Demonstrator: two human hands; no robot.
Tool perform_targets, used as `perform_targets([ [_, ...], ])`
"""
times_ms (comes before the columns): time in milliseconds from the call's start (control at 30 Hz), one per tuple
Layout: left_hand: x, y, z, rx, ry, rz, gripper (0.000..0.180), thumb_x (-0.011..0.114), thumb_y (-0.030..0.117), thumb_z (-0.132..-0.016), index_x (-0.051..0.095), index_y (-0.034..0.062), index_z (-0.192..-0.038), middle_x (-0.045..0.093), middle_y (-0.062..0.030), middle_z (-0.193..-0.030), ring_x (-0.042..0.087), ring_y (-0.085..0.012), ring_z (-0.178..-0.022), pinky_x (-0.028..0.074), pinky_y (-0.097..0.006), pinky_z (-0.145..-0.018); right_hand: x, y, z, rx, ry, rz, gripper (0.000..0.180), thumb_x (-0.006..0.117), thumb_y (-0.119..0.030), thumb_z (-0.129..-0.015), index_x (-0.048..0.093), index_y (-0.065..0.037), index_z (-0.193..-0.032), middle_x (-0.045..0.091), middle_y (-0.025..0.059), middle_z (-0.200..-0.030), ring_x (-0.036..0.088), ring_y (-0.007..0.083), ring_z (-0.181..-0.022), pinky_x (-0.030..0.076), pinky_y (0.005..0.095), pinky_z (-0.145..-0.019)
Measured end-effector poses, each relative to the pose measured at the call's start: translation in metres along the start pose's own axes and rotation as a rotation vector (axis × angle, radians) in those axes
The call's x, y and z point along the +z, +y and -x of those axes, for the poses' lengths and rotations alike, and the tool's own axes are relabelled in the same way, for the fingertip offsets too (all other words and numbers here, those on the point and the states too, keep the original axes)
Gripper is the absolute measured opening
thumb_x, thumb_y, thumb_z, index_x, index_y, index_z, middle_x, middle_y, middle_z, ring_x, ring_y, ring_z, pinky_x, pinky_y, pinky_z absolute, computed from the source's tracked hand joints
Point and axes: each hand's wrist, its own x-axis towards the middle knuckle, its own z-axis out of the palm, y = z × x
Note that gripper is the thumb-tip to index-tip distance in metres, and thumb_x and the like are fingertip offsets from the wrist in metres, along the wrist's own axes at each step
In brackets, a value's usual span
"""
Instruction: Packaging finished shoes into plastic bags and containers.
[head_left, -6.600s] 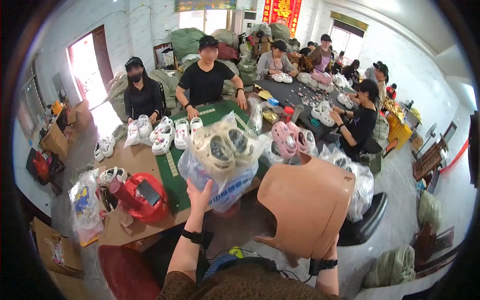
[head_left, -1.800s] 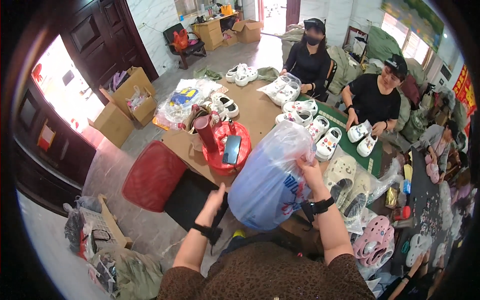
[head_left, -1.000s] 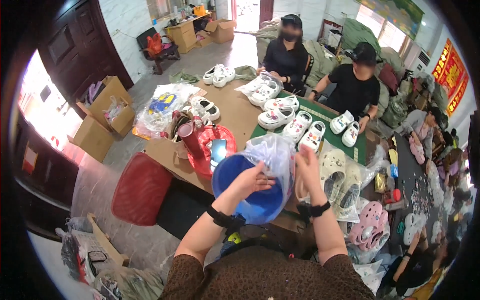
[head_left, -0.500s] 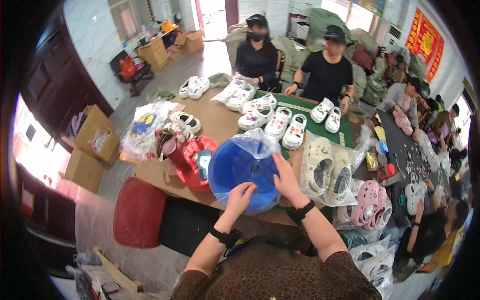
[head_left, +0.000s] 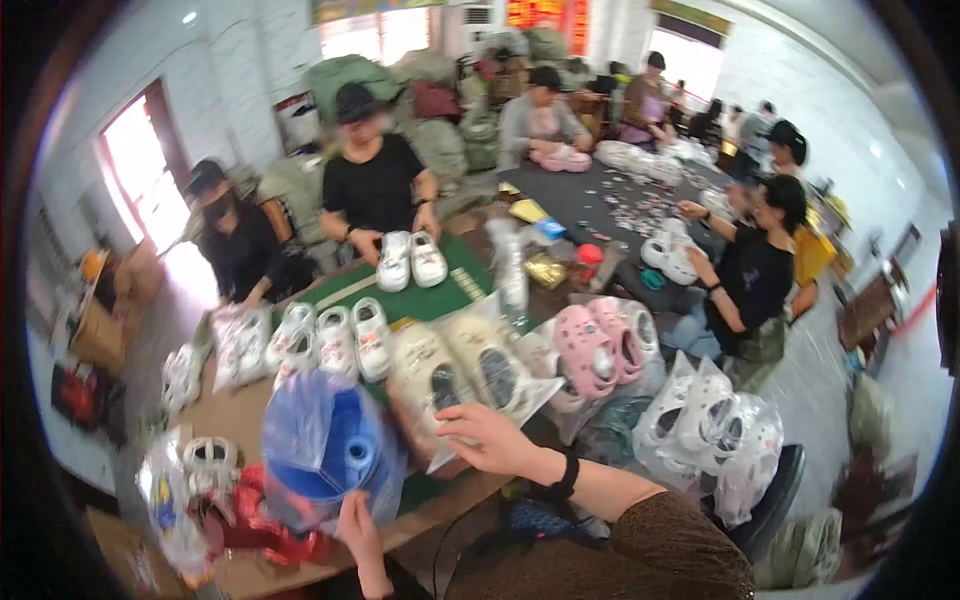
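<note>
In front of me is a blue plastic bucket [head_left: 318,474] with a clear plastic bag [head_left: 303,415] draped over and around its rim. My left hand [head_left: 362,530] is at the bucket's near edge, its fingers closed on the bag's edge. To the right, my right hand [head_left: 490,440] reaches over a pair of cream clogs [head_left: 432,368] wrapped in clear plastic. Its fingers are partly stretched out and apart, with nothing seen in them. Whether they touch the wrapping is hard to tell.
Decorated white clogs [head_left: 337,338] line the table beyond the bucket. Bagged pink clogs [head_left: 585,350] and bagged white clogs [head_left: 706,415] are on the right. Red plastic [head_left: 262,520] lies left. Across the green mat, a person [head_left: 378,180] handles white clogs; others work at a dark table [head_left: 560,205].
My view has swung to the right. My right hand has left the bucket's rim and is over the cream clogs. My left hand stays at the bucket's near edge.
</note>
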Motion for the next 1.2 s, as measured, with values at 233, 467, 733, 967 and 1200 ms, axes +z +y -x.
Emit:
perform_targets([
  [233, 0.021, 0.000, 0.003, -0.104, 0.059, -0.267, 0.024, 0.055, 0.014, -0.097, 0.064, -0.0059, -0.106, 0.067, -0.0161, -0.098, 0.060, -0.0232, -0.086, 0.048, -0.034, -0.080, -0.189, 0.212, 0.054, 0.585, 0.756, 0.101, 0.016, 0.062, -0.009, -0.087, 0.065, -0.002, -0.102, 0.067, 0.0075, -0.088, 0.062, 0.0143, -0.077, 0.049, 0.0278, -0.068],
  [467, 0.038, -0.005, 0.001, -0.498, 0.197, -0.182, 0.031, 0.056, 0.018, -0.097, 0.060, -0.0076, -0.115, 0.064, -0.0139, -0.095, 0.056, -0.0193, -0.084, 0.049, -0.031, -0.075, -0.367, 0.499, 0.162, 0.977, 0.818, 0.724, 0.025, 0.056, -0.008, -0.087, 0.064, -0.001, -0.110, 0.064, 0.0158, -0.109, 0.060, 0.0338, -0.102, 0.048, 0.0413, -0.088],
  [733, 0.069, 0.033, -0.030, -0.562, 0.481, -0.151, 0.021, 0.050, 0.018, -0.099, 0.060, -0.0006, -0.101, 0.057, -0.0017, -0.089, 0.051, -0.0123, -0.078, 0.044, -0.028, -0.066, -0.413, 0.642, 0.170, 1.310, 0.441, 0.814, 0.029, 0.047, -0.004, -0.089, 0.058, 0.002, -0.115, 0.055, 0.0229, -0.125, 0.053, 0.0387, -0.114, 0.045, 0.0466, -0.095],
  [967, 0.095, 0.033, -0.066, -0.443, 0.548, -0.069, 0.028, 0.057, 0.019, -0.096, 0.060, -0.0048, -0.110, 0.061, -0.0119, -0.104, 0.057, -0.0223, -0.084, 0.049, -0.034, -0.072, -0.452, 0.660, 0.211, 1.260, 0.208, 1.261, 0.019, 0.064, -0.004, -0.080, 0.058, 0.001, -0.098, 0.058, 0.0222, -0.110, 0.055, 0.0378, -0.108, 0.048, 0.0424, -0.090],
  [1200, 0.088, 0.095, -0.053, -0.356, 0.730, -0.444, 0.025, 0.046, 0.016, -0.098, 0.059, -0.0030, -0.106, 0.060, -0.0079, -0.097, 0.055, -0.0161, -0.092, 0.043, -0.030, -0.084, -0.324, 0.572, 0.085, 1.131, 0.526, -0.149, 0.030, 0.067, -0.035, -0.089, 0.057, -0.007, -0.084, 0.053, -0.0013, -0.064, 0.052, 0.0061, -0.055, 0.037, 0.0222, -0.046],
])
